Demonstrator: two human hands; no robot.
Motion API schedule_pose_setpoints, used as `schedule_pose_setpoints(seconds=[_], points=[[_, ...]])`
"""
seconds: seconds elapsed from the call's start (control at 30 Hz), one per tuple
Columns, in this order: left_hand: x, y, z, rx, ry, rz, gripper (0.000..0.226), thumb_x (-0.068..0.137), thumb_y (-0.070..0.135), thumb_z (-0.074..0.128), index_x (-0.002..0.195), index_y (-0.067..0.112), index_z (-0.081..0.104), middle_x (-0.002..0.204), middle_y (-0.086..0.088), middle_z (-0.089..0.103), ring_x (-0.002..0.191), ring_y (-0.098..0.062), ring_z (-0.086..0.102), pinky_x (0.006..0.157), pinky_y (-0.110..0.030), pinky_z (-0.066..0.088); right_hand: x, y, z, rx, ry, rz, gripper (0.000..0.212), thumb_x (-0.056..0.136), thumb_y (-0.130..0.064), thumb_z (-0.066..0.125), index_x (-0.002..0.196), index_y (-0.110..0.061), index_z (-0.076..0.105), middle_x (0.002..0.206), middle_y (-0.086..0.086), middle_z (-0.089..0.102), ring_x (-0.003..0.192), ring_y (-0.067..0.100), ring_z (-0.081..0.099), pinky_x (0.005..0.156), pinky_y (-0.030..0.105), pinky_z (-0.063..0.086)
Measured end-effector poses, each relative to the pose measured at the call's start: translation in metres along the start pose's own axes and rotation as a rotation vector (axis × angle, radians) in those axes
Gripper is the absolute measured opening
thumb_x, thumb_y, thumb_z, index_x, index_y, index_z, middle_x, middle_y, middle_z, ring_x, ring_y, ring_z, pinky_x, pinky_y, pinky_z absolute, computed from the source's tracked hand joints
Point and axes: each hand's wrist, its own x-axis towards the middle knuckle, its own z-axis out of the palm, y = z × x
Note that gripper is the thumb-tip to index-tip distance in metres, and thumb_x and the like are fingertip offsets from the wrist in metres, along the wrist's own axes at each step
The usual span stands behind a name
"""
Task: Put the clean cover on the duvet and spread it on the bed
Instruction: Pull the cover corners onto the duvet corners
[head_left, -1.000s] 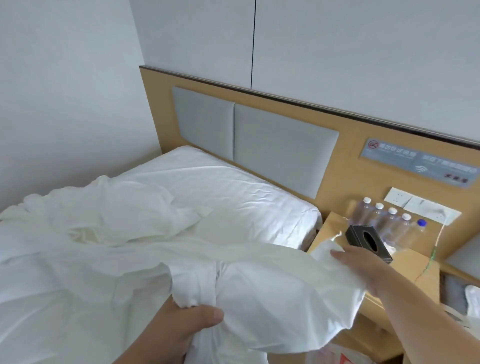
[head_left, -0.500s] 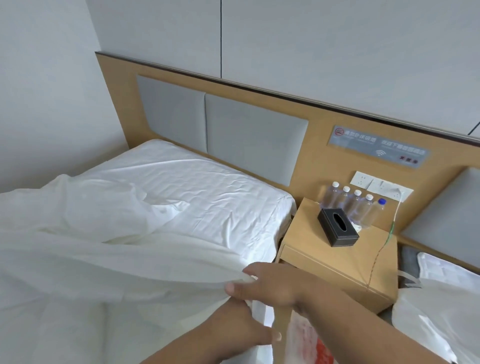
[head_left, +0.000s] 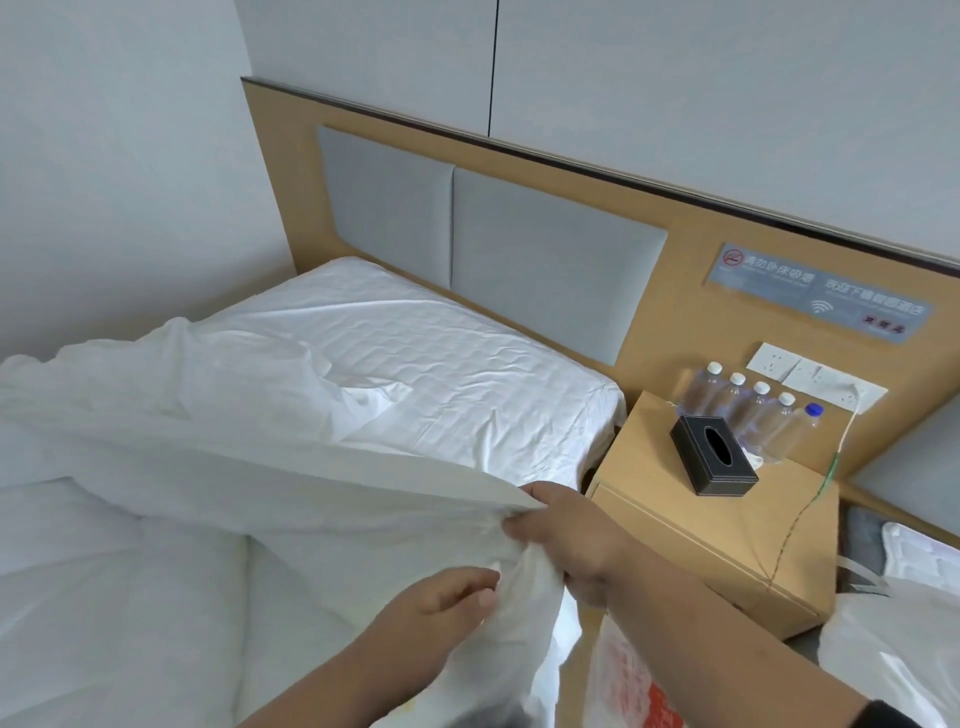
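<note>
A white duvet cover lies rumpled across the bed, stretching from the far left to the bed's near right side. My right hand pinches its raised edge near the bed's right side. Just below it, my left hand grips a bunched fold of the same white cloth, fingers curled into it. White bedding lies flat beneath the lifted cover at the lower left. The near end of the cloth hangs down out of view.
A wooden nightstand stands right of the bed with a black tissue box and several water bottles. A padded headboard backs the bed. A second bed's bedding and a red-printed plastic bag lie at the lower right.
My right hand has come back from over the nightstand to the cover's edge beside my left hand. The cover now lies flatter and more stretched over the bed.
</note>
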Motion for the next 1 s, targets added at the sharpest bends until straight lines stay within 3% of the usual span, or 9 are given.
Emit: schedule_pose_setpoints(seconds=[0.13,0.23,0.3,0.4,0.5,0.57,0.7,0.77,1.0], points=[[0.006,-0.023,-0.033,0.822,0.492,0.545,0.062,0.079,0.029,0.065,0.137,0.03,0.045,0.14,0.011,0.047,0.132,-0.015,0.044,0.118,-0.03,0.026,-0.005,-0.006,0.003,0.092,-0.223,-0.068,0.052,0.068,0.001,0.073,0.12,-0.002,0.064,0.114,0.028,0.07,0.102,0.044,0.069,0.091,0.054,0.054],[0.027,-0.013,-0.035,1.105,0.473,0.688,0.088,0.072,0.041,0.069,0.148,0.014,0.035,0.151,-0.012,0.04,0.142,-0.035,0.037,0.117,-0.06,0.023,-0.011,-0.007,0.017,0.102,-0.502,-0.098,0.06,0.075,0.011,0.062,0.134,0.003,0.056,0.121,0.026,0.062,0.113,0.04,0.061,0.097,0.048,0.05],[0.042,-0.01,-0.031,1.106,0.432,0.693,0.092,0.071,0.039,0.077,0.147,0.01,0.035,0.144,-0.011,0.046,0.137,-0.03,0.044,0.115,-0.061,0.026,-0.015,-0.002,0.022,0.162,-0.579,-0.028,0.066,0.074,0.009,0.061,0.138,0.004,0.051,0.116,0.019,0.055,0.111,0.035,0.052,0.094,0.042,0.044],[0.059,-0.004,-0.034,1.107,0.281,0.473,0.073,0.075,0.037,0.073,0.14,0.018,0.046,0.112,0.006,0.062,0.109,-0.014,0.052,0.099,-0.038,0.049,-0.019,0.001,0.018,0.01,-0.507,0.103,0.058,0.077,0.001,0.066,0.134,-0.001,0.055,0.114,0.015,0.057,0.108,0.033,0.054,0.095,0.046,0.042],[0.069,0.007,-0.038,1.254,0.09,0.25,0.011,0.083,0.032,0.043,0.086,0.029,0.054,0.089,0.012,0.042,0.084,-0.014,0.048,0.064,-0.031,0.043,-0.018,0.008,0.016,-0.816,-0.182,0.068,0.075,0.071,-0.029,0.085,0.135,-0.029,0.046,0.116,-0.005,0.06,0.103,0.018,0.062,0.082,0.032,0.053],[0.075,0.013,-0.032,1.294,0.037,0.212,0.015,0.085,0.027,0.042,0.071,0.025,0.039,0.085,0.008,0.034,0.085,-0.017,0.044,0.062,-0.03,0.039,-0.015,0.019,0.02,-1.091,-0.016,-0.002,0.088,0.071,-0.039,0.083,0.143,-0.033,0.033,0.127,-0.004,0.053,0.111,0.02,0.059,0.086,0.034,0.052],[0.084,0.026,-0.03,1.189,-0.222,0.123,0.019,0.088,0.028,0.047,0.07,0.027,0.04,0.078,0.008,0.047,0.088,-0.019,0.052,0.085,-0.026,0.04,-0.001,0.048,0.011,-1.11,0.232,-0.172,0.023,0.086,-0.026,0.057,0.108,-0.023,0.052,0.101,-0.003,0.061,0.094,0.02,0.061,0.07,0.029,0.045],[0.08,0.035,-0.034,1.039,-0.383,0.002,0.013,0.083,0.028,0.051,0.072,0.029,0.045,0.079,0.009,0.053,0.078,-0.014,0.053,0.073,-0.027,0.043,0.002,0.058,0.006,-1.049,0.24,-0.219,0.007,0.085,-0.025,0.053,0.09,-0.02,0.055,0.089,-0.005,0.061,0.085,0.017,0.06,0.068,0.032,0.048],[0.063,0.036,-0.049,0.775,-0.532,-0.081,0.027,0.067,0.048,0.072,0.083,0.046,0.051,0.083,0.021,0.061,0.074,-0.002,0.058,0.067,-0.028,0.047,-0.009,0.074,0.009,-0.326,-0.135,0.003,0.038,0.066,-0.021,0.07,0.104,-0.02,0.072,0.092,-0.007,0.072,0.084,0.008,0.065,0.075,0.024,0.052]])
